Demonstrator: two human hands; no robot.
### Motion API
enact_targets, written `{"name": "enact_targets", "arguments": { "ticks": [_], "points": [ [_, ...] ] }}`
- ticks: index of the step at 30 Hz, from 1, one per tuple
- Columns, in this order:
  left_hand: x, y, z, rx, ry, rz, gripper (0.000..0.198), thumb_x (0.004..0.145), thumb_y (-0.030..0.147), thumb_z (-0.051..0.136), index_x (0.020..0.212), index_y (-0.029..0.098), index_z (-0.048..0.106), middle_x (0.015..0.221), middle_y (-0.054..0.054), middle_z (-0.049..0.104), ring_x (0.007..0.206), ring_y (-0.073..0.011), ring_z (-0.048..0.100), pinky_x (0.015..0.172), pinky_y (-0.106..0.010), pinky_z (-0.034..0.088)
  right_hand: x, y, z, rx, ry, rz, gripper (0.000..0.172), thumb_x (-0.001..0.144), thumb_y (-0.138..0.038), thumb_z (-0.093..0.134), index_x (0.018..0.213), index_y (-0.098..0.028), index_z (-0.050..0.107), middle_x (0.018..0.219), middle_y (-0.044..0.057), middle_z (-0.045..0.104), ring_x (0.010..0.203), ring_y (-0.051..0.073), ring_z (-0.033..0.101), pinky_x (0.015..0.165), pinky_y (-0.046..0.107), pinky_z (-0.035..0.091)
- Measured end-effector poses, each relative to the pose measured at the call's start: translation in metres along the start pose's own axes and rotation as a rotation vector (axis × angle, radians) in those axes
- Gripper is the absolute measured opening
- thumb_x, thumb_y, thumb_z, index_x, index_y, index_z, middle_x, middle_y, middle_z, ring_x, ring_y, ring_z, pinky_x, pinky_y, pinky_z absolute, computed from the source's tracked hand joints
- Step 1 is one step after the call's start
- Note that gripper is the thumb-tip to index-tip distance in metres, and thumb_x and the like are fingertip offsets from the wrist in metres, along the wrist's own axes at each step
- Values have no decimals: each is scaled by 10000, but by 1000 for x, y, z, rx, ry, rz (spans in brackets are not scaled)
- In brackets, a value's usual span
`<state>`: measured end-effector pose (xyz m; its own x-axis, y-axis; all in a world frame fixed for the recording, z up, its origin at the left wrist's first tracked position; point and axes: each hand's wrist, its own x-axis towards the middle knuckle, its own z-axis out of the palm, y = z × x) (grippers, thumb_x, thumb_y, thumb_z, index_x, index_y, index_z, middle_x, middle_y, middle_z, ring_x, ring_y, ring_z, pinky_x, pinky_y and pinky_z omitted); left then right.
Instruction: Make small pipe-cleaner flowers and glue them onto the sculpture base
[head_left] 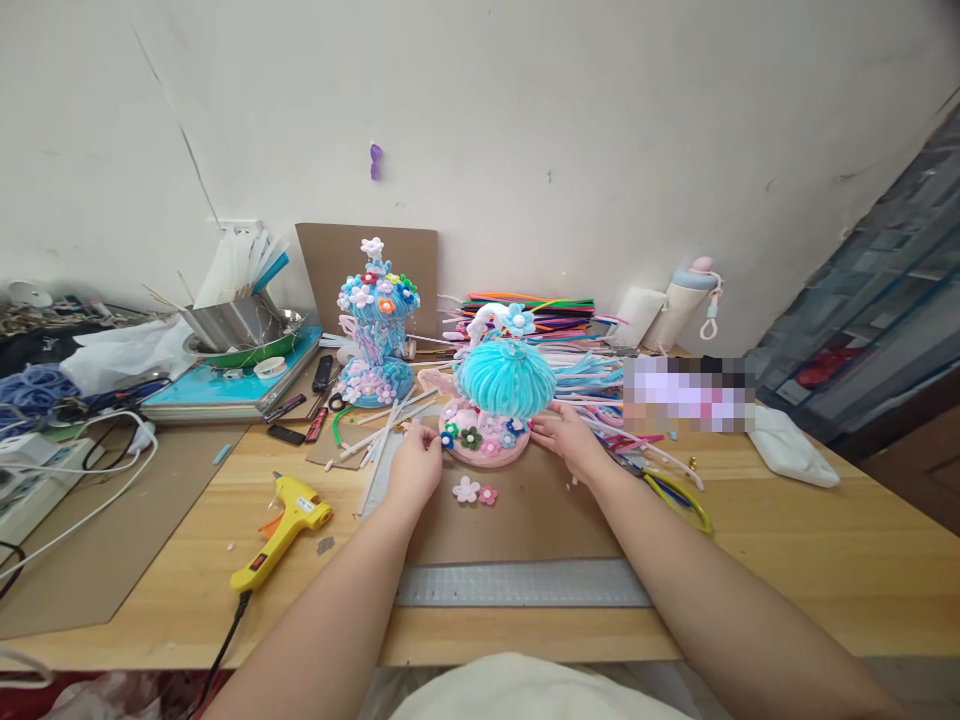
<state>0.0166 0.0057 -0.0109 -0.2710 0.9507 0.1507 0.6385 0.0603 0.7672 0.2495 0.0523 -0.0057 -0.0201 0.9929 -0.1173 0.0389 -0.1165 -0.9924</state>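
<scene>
A fuzzy pipe-cleaner ornament (507, 378) stands on brown cardboard (555, 515), with a turquoise domed top and a round pink base (491, 457) covered in small flowers. At the base's left edge, my left hand (420, 455) has thumb and fingers closed against the rim, by a blue flower (448, 436). My right hand (568, 440) is on the opposite side, fingers stretched toward the base and seemingly touching it; some fingertips are hidden behind it. In front lie a pale pink flower (466, 489) and a darker pink flower (488, 495).
Left of my arms lies a yellow glue gun (289, 525). A second flowered ornament (377, 330) stands behind to the left. Pipe cleaners (532, 312) are piled at the back. Yellow-handled pliers (679, 497) lie right, and a metal ruler (525, 583) spans the front.
</scene>
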Motion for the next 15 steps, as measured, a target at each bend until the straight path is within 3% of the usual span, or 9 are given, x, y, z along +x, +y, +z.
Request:
{"name": "enact_targets", "arguments": {
  "ticks": [4,6,8,10,11,12,15],
  "points": [
    [-5,11,-7,29,-59,53,133,729,278,507,720,172,586,714,-32,606,645,-151,526,580,-246,332,3,0,-7,-134,52,-3,295,708,-168,467,996,-211,420,930,32,616,697,113,616,561,217,491],
    [-10,17,-7,21,-115,85,150,722,297,518,706,173,599,686,-23,602,626,-142,523,570,-239,337,-1,-2,-8,-226,14,-1,196,704,-199,504,899,-196,480,833,16,619,583,96,575,476,188,433],
    [-17,24,-5,3,-194,108,157,710,308,532,687,172,607,633,-11,596,584,-132,521,538,-228,342,-12,-6,-5,-304,-92,16,109,682,-237,569,763,-176,530,683,-5,612,464,79,519,404,173,370],
    [-26,30,0,-20,-271,128,155,712,306,530,687,172,605,584,3,593,536,-121,520,499,-215,342,-28,-9,4,-365,-246,50,162,658,-304,624,702,-162,560,561,-19,588,355,72,463,333,176,311],
    [-30,33,2,-33,-303,140,150,720,300,521,697,175,599,566,11,594,519,-116,523,485,-208,342,-36,-10,10,-391,-360,68,204,653,-342,638,712,-157,575,550,-20,590,330,72,455,314,178,300],
    [-34,35,5,-44,-331,151,141,729,289,510,703,177,592,552,18,598,508,-112,529,477,-202,346,-43,-11,17,-449,-555,76,230,692,-376,605,773,-162,578,595,-22,606,333,66,466,315,171,312],
    [-39,36,9,-50,-362,180,118,739,252,497,693,181,580,544,25,606,507,-106,542,487,-197,361,-55,-12,29,-555,-628,-14,244,787,-380,497,864,-160,567,639,-24,594,339,45,464,322,157,330]
  ]
}}
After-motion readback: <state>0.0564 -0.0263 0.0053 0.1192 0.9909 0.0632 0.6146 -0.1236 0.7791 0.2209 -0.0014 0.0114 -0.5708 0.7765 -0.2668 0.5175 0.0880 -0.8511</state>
